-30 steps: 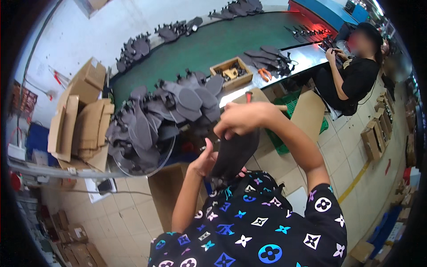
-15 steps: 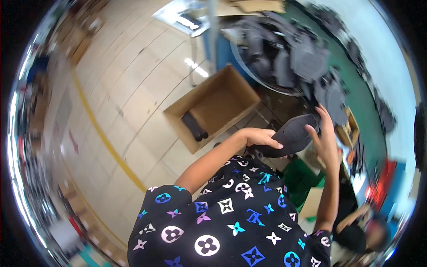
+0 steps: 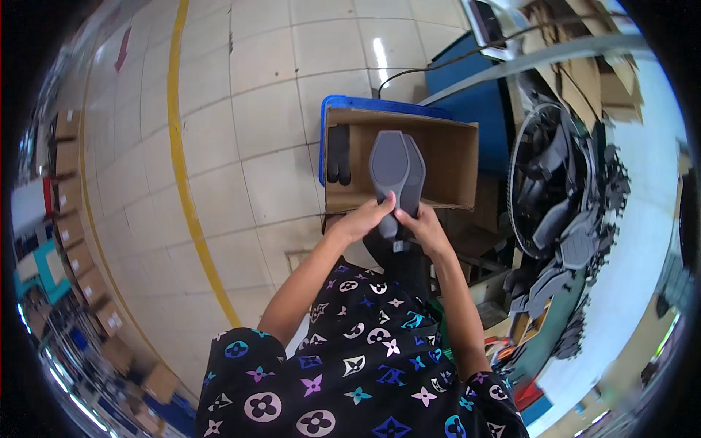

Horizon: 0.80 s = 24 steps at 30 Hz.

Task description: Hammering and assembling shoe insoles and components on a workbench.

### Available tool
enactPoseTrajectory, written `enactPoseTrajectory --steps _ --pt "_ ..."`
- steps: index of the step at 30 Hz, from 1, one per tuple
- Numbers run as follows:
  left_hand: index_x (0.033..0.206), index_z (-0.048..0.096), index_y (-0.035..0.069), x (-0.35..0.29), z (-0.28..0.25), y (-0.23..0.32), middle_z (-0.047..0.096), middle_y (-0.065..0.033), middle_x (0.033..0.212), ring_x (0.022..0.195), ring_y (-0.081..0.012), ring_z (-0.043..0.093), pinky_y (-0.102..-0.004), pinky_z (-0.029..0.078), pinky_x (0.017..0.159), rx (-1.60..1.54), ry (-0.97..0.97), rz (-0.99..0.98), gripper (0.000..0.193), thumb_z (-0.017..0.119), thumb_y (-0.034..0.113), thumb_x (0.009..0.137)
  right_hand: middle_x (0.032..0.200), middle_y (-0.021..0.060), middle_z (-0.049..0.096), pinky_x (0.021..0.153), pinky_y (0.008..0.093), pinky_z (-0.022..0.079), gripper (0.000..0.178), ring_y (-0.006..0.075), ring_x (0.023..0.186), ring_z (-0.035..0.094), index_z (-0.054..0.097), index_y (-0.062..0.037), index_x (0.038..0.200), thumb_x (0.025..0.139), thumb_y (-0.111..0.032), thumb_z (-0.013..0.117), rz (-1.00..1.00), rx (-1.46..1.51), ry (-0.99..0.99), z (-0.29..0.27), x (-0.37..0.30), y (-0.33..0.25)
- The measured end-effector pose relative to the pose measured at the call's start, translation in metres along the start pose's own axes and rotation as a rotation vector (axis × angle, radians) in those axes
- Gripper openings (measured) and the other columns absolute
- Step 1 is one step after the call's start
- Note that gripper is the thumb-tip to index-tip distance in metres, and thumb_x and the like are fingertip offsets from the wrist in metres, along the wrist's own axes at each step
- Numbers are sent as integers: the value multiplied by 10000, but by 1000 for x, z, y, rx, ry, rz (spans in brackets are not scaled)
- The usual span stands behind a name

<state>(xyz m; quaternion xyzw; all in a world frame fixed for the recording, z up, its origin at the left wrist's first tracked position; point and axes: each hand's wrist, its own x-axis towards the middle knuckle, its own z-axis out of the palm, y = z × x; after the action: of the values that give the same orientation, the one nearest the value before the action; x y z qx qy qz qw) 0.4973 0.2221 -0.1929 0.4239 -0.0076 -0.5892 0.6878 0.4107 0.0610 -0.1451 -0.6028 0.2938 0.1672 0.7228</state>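
Before me, a pair of grey shoe soles point(image 3: 391, 164) is held together, their wide ends pointing away and their narrow ends towards me. My left hand point(image 3: 365, 219) grips the left sole near its narrow part, thumb on top. Closed on the right sole is my right hand point(image 3: 425, 226), its thumb close to the left one. The soles are over the near part of an open cardboard box point(image 3: 451, 157). Inside the box, against its left wall, lies another dark pair of soles point(image 3: 339, 153).
A blue plastic bin point(image 3: 323, 142) shows around the box's far and left edges. To the right stands a wide round basin point(image 3: 514, 197) heaped with dark soles. A blue-sided table point(image 3: 467, 102) is at the far right. Yellow tape point(image 3: 177, 131) runs along the tiled floor.
My view and body have turned right, towards the box. The soles have moved from beside the basin to over the box; they now sit side by side in both hands.
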Motion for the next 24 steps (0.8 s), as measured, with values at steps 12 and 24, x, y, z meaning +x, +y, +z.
enactPoseTrajectory --steps 12,24 --pt "1215 478 38 45 -105 -8 681 -221 861 718 -433 662 -512 530 596 1139 1175 188 255 497 209 1026 1131 92 677 829 416 548 384 235 968 657 614 -8 1199 873 -144 764 545 -23 22 -55 225 109" --pt "1150 489 30 64 -118 -32 669 -224 841 717 -435 654 -499 520 576 1265 1232 121 196 521 168 1014 1500 142 461 1145 384 297 801 310 1383 410 448 -3 1446 848 -427 773 476 -185 42 -53 361 293"
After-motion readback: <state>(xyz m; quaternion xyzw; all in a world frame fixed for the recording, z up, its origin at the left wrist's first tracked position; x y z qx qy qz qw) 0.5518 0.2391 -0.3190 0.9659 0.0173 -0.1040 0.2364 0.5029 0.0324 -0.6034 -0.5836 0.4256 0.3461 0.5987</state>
